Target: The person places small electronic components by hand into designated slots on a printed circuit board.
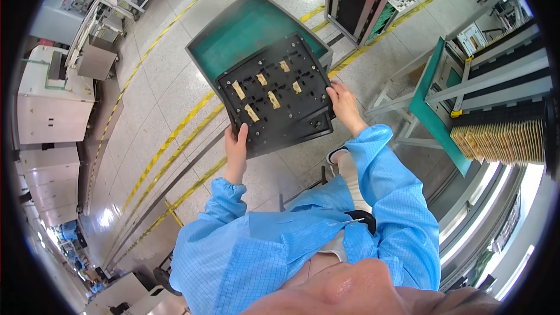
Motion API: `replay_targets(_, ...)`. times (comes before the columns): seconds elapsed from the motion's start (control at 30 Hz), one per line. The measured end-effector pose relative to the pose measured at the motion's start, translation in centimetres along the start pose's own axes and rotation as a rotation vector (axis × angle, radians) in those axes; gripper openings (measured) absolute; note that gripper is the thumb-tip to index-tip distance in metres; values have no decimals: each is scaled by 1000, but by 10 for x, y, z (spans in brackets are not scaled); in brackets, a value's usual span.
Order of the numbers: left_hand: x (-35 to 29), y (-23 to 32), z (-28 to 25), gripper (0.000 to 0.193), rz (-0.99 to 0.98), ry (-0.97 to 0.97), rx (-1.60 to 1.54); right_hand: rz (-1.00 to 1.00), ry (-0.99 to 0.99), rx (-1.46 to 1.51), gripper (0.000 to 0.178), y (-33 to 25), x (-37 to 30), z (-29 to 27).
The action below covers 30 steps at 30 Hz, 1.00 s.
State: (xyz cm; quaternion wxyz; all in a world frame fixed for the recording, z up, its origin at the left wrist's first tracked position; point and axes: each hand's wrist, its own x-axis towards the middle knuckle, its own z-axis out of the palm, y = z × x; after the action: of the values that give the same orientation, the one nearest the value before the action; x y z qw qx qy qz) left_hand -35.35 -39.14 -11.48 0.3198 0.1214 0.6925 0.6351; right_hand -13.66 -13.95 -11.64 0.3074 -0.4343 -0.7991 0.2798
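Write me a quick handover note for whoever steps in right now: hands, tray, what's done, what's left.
Left hand: grips the near-left edge of the black tray.
Right hand: grips the tray's right edge.
The tray is held in the air, tilted, over the corner of a green-topped cart; whether it touches the cart I cannot tell. Six tan pieces sit in its slots, and the other slots look empty.
Done: tray is in both hands with pieces seated.
Left: tray has not been set down flat anywhere yet. Keep it steady so the pieces stay put.
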Motion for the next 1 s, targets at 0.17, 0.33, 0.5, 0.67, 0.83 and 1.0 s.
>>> replay_targets(0.17, 5, -26, -9, 47, -81, -167, -78, 441, -244, 182, 77, -4, 2, -12)
replay_targets(0.33, -5, -37, -4, 40, -75, -240, -37, 623, -391, 159, 85, -13, -14, -38)
replay_targets(0.5, 0, -14, -13, 42, -83, -252, 68, 642, -330, 125, 89, -49, -33, -57)
replay_targets(0.67, 22, -36, -14, 36, 88, -254, 165, 537, -255, 118, 87, 5, -14, -4)
replay_targets(0.83, 30, 6, 60, 29, 196, -528, 55, 627, -90, 60, 85, -7, -18, -111)
replay_targets(1.0, -4, 60, 228, 33, 335, -992, 86, 836, 319, -125, 72, 16, -92, -286)
